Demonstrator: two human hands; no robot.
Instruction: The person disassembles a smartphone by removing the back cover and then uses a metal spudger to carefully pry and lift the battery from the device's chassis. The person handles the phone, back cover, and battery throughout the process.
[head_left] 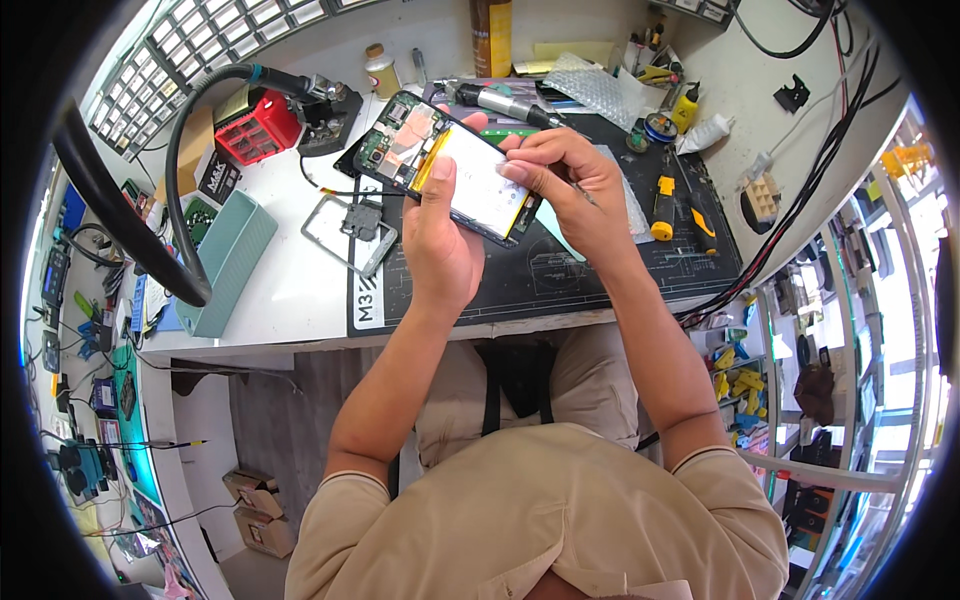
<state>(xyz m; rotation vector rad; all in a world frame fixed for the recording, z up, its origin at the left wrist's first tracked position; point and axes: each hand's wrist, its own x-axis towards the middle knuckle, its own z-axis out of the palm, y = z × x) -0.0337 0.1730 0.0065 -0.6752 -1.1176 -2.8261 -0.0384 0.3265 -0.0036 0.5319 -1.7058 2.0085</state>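
Note:
An opened smartphone (450, 165) is tilted above the mat, its back off, showing a green circuit board and a large pale battery (485, 190) with yellow edges. My left hand (440, 235) grips it from below, the thumb lying over the battery's left side. At the phone's right edge my right hand (575, 185) is closed in a pinch, thumb and forefinger against the battery's upper right. A thin, dull tip sticks out beside its curled fingers; the rest of that item is hidden in the hand. Left of the phone, a grey phone frame (350, 240) lies on the table.
Beneath my hands is a black work mat (540, 285). Yellow-and-black tools (663, 205) lie at its right, a grey cylindrical driver (500, 102) and bubble wrap (590, 85) behind. At left stand a teal tray (235, 265), a red drawer box (258, 127) and a thick black hose (125, 210).

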